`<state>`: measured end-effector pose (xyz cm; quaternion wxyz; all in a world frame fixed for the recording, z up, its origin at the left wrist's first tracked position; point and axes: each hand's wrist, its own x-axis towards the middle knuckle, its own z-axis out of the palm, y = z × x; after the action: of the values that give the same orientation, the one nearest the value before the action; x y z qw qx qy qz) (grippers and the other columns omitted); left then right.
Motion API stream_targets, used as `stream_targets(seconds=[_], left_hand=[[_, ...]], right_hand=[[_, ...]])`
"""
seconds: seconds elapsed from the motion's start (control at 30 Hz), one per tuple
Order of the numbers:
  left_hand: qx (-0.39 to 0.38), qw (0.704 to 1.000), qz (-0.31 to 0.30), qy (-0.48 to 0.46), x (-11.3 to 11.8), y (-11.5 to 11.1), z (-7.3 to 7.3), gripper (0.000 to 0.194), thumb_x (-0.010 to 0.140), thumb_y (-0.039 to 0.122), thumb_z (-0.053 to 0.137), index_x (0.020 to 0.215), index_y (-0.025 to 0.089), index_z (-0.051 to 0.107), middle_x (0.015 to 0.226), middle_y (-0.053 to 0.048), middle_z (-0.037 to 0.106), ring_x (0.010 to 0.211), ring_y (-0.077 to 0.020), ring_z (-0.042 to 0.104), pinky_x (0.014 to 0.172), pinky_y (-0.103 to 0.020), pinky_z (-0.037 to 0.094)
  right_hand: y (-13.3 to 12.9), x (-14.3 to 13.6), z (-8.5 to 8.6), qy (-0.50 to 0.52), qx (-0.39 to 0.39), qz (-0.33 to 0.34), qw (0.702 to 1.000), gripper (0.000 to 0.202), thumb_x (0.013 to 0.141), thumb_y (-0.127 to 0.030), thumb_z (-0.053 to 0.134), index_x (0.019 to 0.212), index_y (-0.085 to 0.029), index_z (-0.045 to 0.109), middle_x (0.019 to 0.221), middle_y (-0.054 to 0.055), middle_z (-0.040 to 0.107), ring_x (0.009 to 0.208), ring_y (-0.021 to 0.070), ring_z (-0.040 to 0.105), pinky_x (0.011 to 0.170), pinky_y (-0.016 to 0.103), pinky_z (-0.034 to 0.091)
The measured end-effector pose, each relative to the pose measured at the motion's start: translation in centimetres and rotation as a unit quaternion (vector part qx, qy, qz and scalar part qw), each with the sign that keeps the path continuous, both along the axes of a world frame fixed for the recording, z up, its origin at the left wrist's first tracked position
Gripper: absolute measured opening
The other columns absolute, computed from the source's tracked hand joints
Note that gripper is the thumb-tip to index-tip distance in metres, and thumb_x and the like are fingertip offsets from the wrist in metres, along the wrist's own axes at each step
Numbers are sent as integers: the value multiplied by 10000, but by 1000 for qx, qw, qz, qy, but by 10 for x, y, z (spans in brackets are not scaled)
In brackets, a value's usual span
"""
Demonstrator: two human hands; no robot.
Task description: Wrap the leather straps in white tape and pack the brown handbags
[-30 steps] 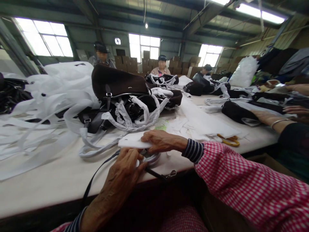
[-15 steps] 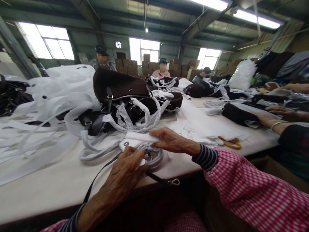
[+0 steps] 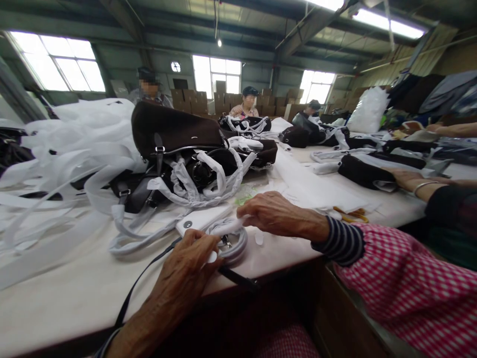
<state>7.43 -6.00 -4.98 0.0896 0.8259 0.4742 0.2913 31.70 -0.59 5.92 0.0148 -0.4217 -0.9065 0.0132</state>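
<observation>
A strap coil wrapped in pale grey-white sleeving [image 3: 238, 252] lies at the table's near edge, a small metal clasp [image 3: 226, 242] inside its loop. My left hand [image 3: 190, 261] is closed on the coil's left side, a small white tab [image 3: 212, 257] showing by the thumb. My right hand [image 3: 274, 215] pinches the end of a soft white strip [image 3: 225, 227] laid across the coil's top. Behind it rests a flat white piece with a round grey button [image 3: 188, 224]. A thin black strap [image 3: 143, 271] runs out under my left hand; a dark strap end [image 3: 238, 277] overhangs the edge.
Dark brown bags [image 3: 175, 127] with wrapped straps are piled ahead. White wrapping strips [image 3: 85, 134] heap at left. Yellow-handled scissors [image 3: 350, 214] lie at right, near a co-worker's arm [image 3: 413, 181] and a black bag [image 3: 367, 172]. Other people sit across the table.
My right hand has moved right, away from my left, with the white strip, which now lies lower across the coil. The view has turned slightly right. My left hand keeps its grip.
</observation>
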Motion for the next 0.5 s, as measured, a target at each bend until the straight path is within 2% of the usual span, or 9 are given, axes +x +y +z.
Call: stream_targets(seconds=[0.2, 0.27, 0.37, 0.5], left_hand=[[11, 1000, -21, 0, 2, 0, 2, 135, 972, 276, 550, 1003, 226, 671, 971, -46, 634, 880, -214, 623, 750, -334, 515], [18, 999, -28, -2, 1, 1, 0, 119, 970, 270, 556, 997, 227, 664, 967, -47, 642, 908, -218, 620, 744, -322, 515], [19, 999, -21, -15, 0, 1, -4, 117, 974, 237, 530, 982, 225, 646, 968, -51, 643, 890, -207, 612, 725, -307, 515], [4, 999, -32, -21, 0, -1, -2, 114, 984, 253, 532, 980, 223, 643, 960, -59, 644, 936, -232, 603, 768, -336, 525]], right_hand=[[0, -24, 12, -76, 41, 80, 993, 200, 921, -60, 574, 949, -175, 735, 844, 71, 706, 730, 182, 581, 614, 315, 228], [4, -32, 7, -56, 43, 113, 991, 186, 927, -68, 582, 969, -172, 731, 890, 72, 708, 777, 188, 590, 613, 315, 230], [12, -42, -5, -13, -4, 155, 988, 198, 950, -135, 606, 1083, -212, 729, 951, 52, 720, 825, 187, 609, 612, 295, 252], [16, -44, -12, -2, -27, 131, 991, 283, 901, -79, 607, 1123, -210, 724, 959, 58, 719, 834, 194, 615, 632, 281, 288]])
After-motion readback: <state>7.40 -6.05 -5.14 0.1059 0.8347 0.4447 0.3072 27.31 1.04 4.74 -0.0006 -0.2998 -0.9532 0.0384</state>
